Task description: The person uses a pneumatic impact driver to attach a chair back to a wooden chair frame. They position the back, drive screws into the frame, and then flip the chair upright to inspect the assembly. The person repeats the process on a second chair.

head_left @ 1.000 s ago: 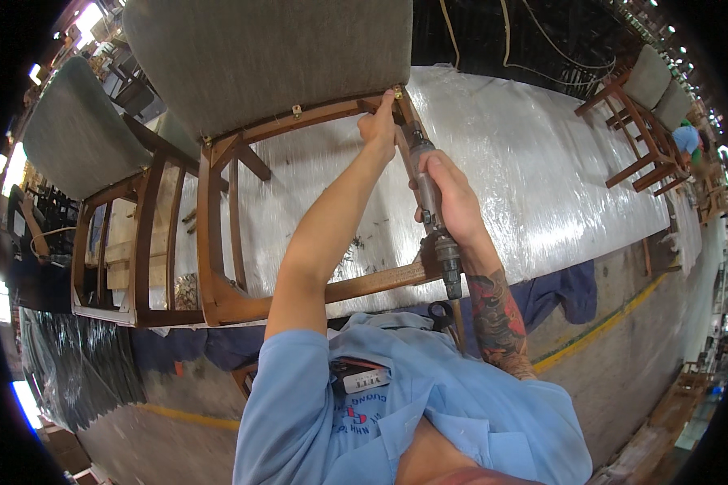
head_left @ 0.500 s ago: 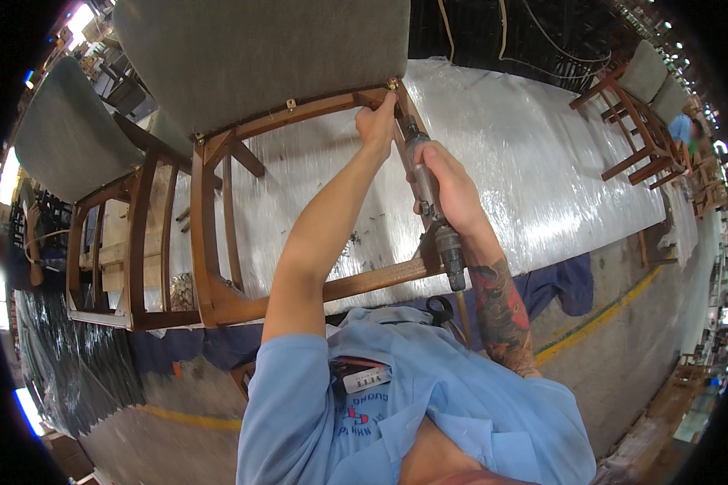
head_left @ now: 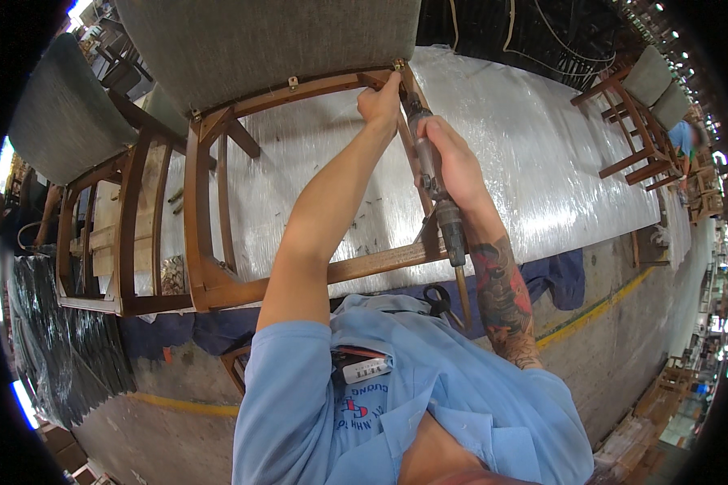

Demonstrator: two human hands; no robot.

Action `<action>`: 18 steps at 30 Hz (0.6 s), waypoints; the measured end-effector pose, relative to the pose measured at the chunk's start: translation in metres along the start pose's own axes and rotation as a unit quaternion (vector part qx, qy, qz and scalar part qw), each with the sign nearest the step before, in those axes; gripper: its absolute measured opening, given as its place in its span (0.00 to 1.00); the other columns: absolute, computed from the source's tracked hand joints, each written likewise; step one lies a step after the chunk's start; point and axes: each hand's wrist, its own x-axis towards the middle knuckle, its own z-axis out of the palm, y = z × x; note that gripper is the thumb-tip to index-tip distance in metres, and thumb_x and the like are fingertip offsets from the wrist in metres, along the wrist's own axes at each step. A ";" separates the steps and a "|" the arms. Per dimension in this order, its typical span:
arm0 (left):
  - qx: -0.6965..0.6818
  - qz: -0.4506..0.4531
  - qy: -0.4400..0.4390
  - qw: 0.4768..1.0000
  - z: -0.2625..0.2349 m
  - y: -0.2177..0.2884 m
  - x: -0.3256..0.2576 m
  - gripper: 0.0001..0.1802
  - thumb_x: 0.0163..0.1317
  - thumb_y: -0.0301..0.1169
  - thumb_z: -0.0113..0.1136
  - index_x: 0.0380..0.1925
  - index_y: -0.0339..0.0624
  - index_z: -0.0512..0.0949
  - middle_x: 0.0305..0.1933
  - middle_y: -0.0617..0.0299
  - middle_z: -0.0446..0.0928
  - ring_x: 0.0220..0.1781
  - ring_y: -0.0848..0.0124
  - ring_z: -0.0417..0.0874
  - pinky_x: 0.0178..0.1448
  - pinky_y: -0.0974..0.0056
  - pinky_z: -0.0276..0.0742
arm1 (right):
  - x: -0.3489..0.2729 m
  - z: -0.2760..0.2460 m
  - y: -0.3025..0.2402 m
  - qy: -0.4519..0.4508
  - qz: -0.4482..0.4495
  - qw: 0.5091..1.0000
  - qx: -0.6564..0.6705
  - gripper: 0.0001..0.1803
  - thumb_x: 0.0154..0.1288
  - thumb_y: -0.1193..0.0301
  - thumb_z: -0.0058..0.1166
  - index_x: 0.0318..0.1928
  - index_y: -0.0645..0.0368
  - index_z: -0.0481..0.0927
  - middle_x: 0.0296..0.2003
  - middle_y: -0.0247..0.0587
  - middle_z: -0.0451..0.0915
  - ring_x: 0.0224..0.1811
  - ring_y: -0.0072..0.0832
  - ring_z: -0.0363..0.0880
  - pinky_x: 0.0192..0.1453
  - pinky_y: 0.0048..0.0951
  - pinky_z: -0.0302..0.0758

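Note:
A wooden chair frame point(head_left: 299, 273) lies in front of me, its grey upholstered panel point(head_left: 275, 48) along the far side. My right hand point(head_left: 455, 162) is wrapped round a grey power screwdriver point(head_left: 451, 230), whose far end points at the frame's far right corner. At that corner is a small brass-coloured bracket point(head_left: 399, 65). My left hand point(head_left: 378, 105) is closed there, its fingertips against the bracket and beside the tool's tip. Whatever they pinch is too small to make out. Another bracket point(head_left: 293, 83) sits midway along the panel's lower edge.
A plastic-wrapped table point(head_left: 534, 162) bears the chair, with several small dark screws point(head_left: 362, 230) scattered on it. A second grey chair point(head_left: 73, 121) stands at the left, more chairs point(head_left: 643, 121) at the far right. Another person point(head_left: 683, 137) is beyond them. Dark blue cloth point(head_left: 554, 287) hangs along the near edge.
The view has shifted slightly, so the chair sits a little higher in the picture. Both hands and the screwdriver stay at the same corner.

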 end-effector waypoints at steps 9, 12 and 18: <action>0.042 -0.008 0.015 0.999 0.001 0.007 -0.006 0.31 0.44 0.46 0.75 0.35 0.24 0.83 0.42 0.44 0.84 0.45 0.59 0.85 0.53 0.59 0.77 | 0.012 -0.003 0.002 0.001 -0.008 1.000 0.019 0.17 0.75 0.55 0.41 0.40 0.54 0.74 0.31 0.32 0.70 0.35 0.20 0.74 0.23 0.24 0.78; 0.026 0.005 0.021 0.999 -0.001 0.002 -0.001 0.31 0.43 0.46 0.75 0.35 0.25 0.83 0.42 0.44 0.84 0.45 0.59 0.85 0.53 0.59 0.77 | 0.010 0.002 -0.005 0.008 0.000 1.000 0.023 0.17 0.75 0.55 0.41 0.40 0.55 0.74 0.31 0.33 0.70 0.34 0.20 0.74 0.23 0.25 0.78; 0.017 -0.002 0.013 1.000 0.000 0.002 -0.004 0.31 0.43 0.46 0.75 0.36 0.25 0.83 0.42 0.45 0.84 0.46 0.59 0.85 0.54 0.59 0.77 | 0.019 0.002 0.000 0.020 0.003 1.000 -0.002 0.15 0.76 0.56 0.40 0.41 0.52 0.73 0.29 0.36 0.75 0.23 0.21 0.74 0.21 0.22 0.74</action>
